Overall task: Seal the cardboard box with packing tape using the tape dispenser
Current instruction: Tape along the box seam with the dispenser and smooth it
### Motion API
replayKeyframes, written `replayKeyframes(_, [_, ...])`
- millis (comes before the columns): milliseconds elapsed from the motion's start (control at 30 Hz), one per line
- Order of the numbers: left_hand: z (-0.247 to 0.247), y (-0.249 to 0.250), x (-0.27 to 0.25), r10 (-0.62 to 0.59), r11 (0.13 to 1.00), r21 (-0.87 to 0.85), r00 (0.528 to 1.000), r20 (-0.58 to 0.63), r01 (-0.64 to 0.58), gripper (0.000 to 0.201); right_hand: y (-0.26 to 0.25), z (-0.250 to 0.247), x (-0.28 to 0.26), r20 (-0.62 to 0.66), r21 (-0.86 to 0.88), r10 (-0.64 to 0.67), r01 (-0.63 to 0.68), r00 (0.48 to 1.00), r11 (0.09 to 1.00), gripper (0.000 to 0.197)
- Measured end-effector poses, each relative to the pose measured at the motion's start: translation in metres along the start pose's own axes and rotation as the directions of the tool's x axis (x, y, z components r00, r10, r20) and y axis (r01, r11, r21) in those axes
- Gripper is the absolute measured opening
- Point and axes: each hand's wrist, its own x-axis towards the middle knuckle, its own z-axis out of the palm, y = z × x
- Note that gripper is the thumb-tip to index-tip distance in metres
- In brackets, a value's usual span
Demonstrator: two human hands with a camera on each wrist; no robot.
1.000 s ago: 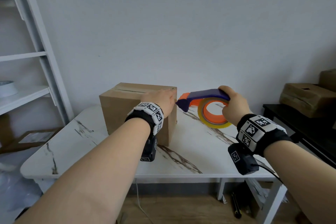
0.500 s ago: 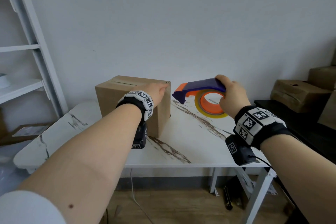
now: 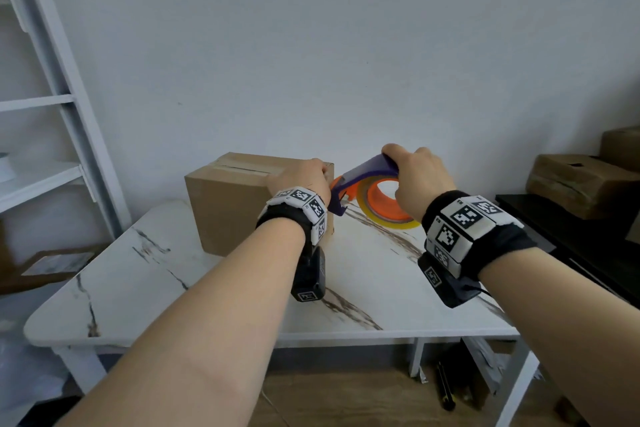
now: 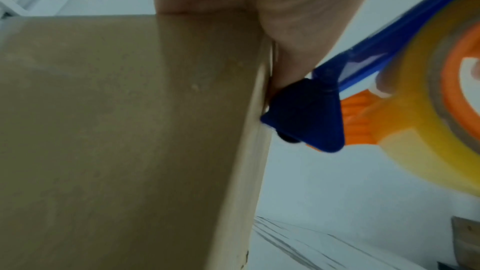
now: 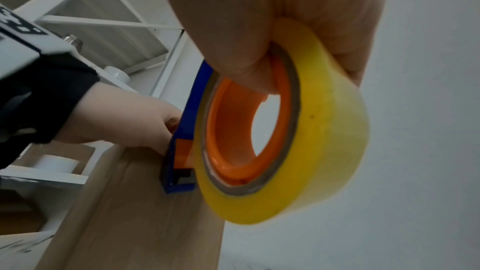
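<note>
The cardboard box (image 3: 242, 198) sits on the marble table (image 3: 145, 274). The right hand (image 3: 420, 180) grips the tape dispenser (image 3: 363, 184), nose against the box's right side; the left hand (image 3: 301, 180) pinches there, apparently anchoring the tape end. Next, probably, a pull over the top seam.

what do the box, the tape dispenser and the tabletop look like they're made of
Box: brown cardboard, matte, with folded flap seams on top.
Tape dispenser: moulded plastic, smooth blue frame and orange hub, holding a glossy yellowish tape roll.
Tabletop: white with dark veins, marble-look; real stone or laminate can't be told.
</note>
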Motion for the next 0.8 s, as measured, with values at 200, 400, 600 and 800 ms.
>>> replayKeyframes(200, [0.0,0.001,-0.005,0.005,1.0,0.014,0.999,-0.05,-0.004,0.026,-0.024,-0.014,0.008,-0.036,-0.165,-0.067,0.06,0.997,0.985,0.043])
replayKeyframes(400, [0.002,-0.001,-0.014,0.085,0.99,0.119,0.995,-0.052,-0.079,0.032,-0.039,0.026,0.007,0.047,-0.282,-0.132,0.14,0.99,0.949,0.029])
replayKeyframes(600, [0.0,-0.008,-0.017,0.158,0.978,0.141,0.987,-0.037,-0.152,0.038,-0.024,0.043,0.018,0.097,-0.291,0.01,0.019,0.995,0.957,0.031])
replayKeyframes(800, [-0.006,-0.014,-0.015,0.254,0.952,0.17,0.967,0.037,-0.257,0.045,0.005,0.05,0.013,0.144,-0.089,0.318,-0.308,0.937,0.947,0.037])
